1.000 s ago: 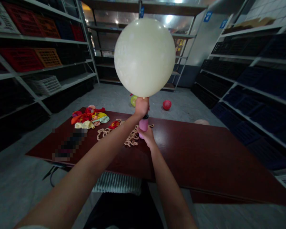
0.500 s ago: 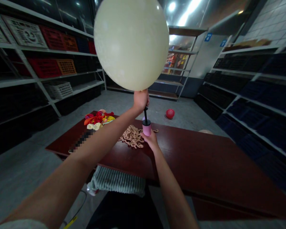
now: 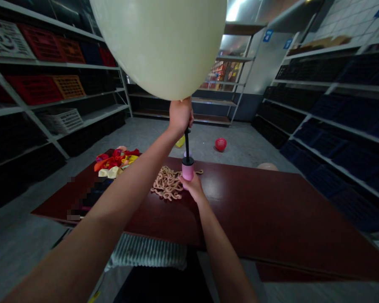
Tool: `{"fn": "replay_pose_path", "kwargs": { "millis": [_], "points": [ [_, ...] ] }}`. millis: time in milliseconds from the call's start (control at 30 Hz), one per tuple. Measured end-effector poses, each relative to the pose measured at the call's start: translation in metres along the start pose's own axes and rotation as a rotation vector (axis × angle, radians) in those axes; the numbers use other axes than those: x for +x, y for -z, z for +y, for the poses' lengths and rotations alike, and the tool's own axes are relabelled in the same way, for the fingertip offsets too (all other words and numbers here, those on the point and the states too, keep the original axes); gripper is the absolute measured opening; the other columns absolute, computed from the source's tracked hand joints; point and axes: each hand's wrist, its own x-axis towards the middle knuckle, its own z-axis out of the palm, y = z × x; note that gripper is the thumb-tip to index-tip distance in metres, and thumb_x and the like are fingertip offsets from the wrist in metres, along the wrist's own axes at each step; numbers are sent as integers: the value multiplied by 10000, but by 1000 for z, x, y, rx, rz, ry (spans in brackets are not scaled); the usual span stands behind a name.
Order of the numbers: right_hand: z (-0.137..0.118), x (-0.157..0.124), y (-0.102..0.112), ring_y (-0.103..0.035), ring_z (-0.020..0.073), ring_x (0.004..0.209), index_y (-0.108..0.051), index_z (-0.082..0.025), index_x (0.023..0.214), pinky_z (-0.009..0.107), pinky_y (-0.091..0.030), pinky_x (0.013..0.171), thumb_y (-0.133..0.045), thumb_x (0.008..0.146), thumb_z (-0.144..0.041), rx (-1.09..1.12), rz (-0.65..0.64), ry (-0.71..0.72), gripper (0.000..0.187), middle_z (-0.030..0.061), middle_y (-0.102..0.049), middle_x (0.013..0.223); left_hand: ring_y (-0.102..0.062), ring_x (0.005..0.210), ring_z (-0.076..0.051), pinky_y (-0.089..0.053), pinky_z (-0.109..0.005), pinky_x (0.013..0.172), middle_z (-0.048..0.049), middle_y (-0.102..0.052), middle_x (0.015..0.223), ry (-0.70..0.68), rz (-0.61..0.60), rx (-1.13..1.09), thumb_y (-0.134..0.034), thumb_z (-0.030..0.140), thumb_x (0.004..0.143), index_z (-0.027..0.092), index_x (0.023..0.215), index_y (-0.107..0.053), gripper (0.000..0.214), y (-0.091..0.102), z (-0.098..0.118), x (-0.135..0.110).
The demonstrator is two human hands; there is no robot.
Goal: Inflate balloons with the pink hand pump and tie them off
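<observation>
A large pale cream balloon (image 3: pixel 164 46) fills the top of the view, its upper part cut off. Just under it, my left hand (image 3: pixel 180 114) is closed around the top of a hand pump, at the balloon's neck; the neck and handle are hidden by the fingers. From that fist the pump's black rod runs down into its pink barrel (image 3: pixel 187 170). My right hand (image 3: pixel 193 185) grips the barrel low down, close above the table. Beside it on the left lies a heap of long, thin, tan uninflated balloons (image 3: pixel 167 183).
On the dark red table (image 3: pixel 255 206), a pile of colourful limp balloons (image 3: pixel 116 159) lies left, near pale ones (image 3: pixel 111 172). A red ball-like balloon (image 3: pixel 220 144) and a yellow one (image 3: pixel 180 142) rest on the floor. Shelves with crates (image 3: pixel 68 86) flank both sides.
My left hand has risen away from my right, so more black rod shows. The balloon has moved up, partly out of view, and looks larger. The view has shifted slightly.
</observation>
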Motion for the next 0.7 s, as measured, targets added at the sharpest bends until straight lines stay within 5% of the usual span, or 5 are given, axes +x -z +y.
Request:
{"fn": "replay_pose_path", "kwargs": {
  "millis": [333, 700],
  "points": [
    [-5, 5, 2, -640, 192, 762, -629, -206, 1074, 271, -492, 634, -734, 670, -549, 3, -14, -42, 540, 15, -693, 811, -332, 261, -82, -211, -209, 311, 19, -336, 315, 170, 35, 102, -474, 276, 975, 208, 466, -356, 527, 2, -86, -60],
    [-4, 3, 2, -651, 192, 752, -633, -200, 1035, 277, -495, 630, -730, 675, -530, 10, -12, 0, 498, 30, -714, 835, -322, 242, -88, -194, -208, 290, 28, -339, 313, 172, 77, -51, -558, 293, 936, 213, 469, -353, 516, 5, -86, -68]
  ]
}}
